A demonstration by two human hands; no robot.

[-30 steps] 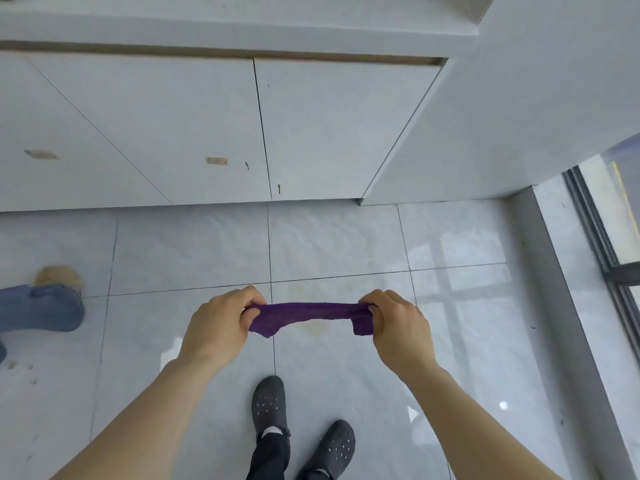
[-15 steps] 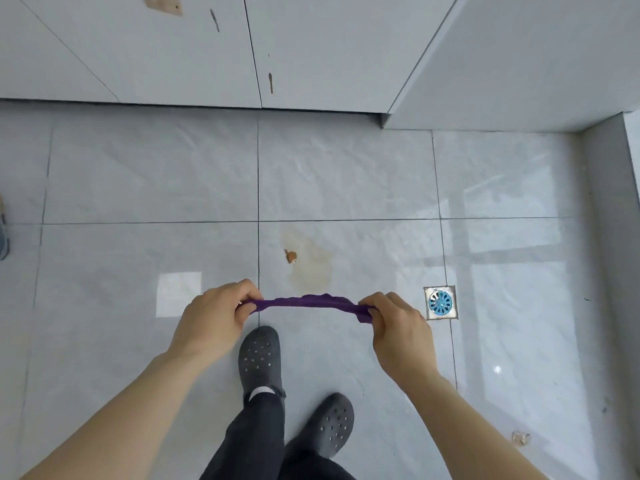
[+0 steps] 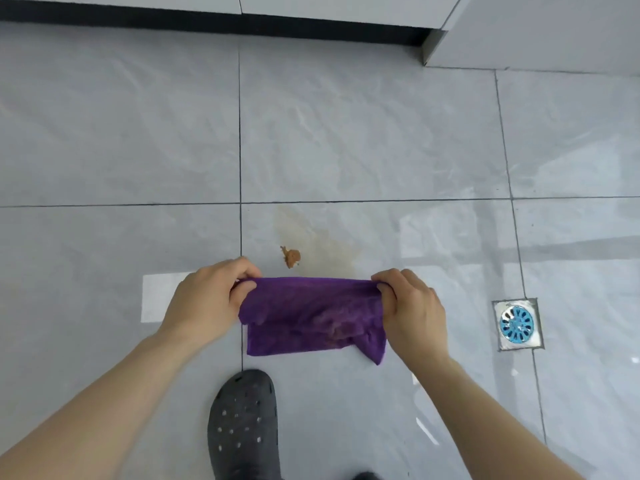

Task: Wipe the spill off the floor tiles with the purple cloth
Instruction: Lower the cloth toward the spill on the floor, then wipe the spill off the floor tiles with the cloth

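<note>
The purple cloth hangs spread between both hands, low over the grey floor tiles. My left hand pinches its upper left corner and my right hand pinches its upper right corner. Just beyond the cloth's top edge lies the spill: a pale brownish stain with a small brown lump at its left. The cloth's lower edge hangs loose, with one corner drooping at the right.
A square floor drain with a blue grate sits to the right of my right hand. My dark clog stands below the cloth. White cabinets with a dark toe gap line the far edge.
The view has dropped much closer to the floor. The cloth, earlier stretched into a thin band, now hangs open as a sheet just short of the stain.
</note>
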